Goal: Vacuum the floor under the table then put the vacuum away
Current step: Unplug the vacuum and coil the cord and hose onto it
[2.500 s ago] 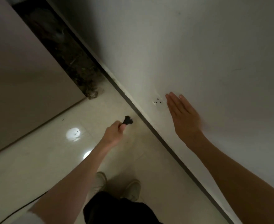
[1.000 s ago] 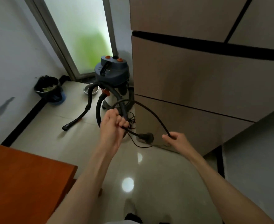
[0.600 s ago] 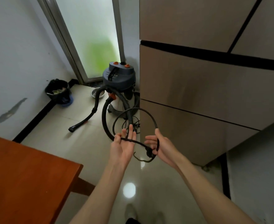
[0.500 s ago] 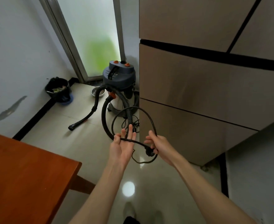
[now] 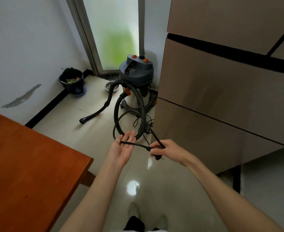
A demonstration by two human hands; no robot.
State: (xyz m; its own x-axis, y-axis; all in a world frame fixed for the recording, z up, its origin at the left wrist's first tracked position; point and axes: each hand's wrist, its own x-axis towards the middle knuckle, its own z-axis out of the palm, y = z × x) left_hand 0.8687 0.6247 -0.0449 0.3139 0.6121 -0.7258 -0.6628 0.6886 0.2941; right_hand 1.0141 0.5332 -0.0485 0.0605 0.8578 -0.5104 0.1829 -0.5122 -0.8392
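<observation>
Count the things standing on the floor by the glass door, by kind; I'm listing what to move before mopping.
Grey canister vacuum with orange knobs: 1
Black waste bin with rubbish in it: 1
Round metal bowl: 1
Total: 3

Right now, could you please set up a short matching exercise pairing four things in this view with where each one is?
Things:
1. vacuum
2. bin
3. plug
4. metal bowl

Places:
A. in the right hand
B. on the floor between bin and vacuum
C. beside the tall cabinet
D. against the left wall

Pairs: 1-C, 2-D, 3-A, 4-B
</observation>
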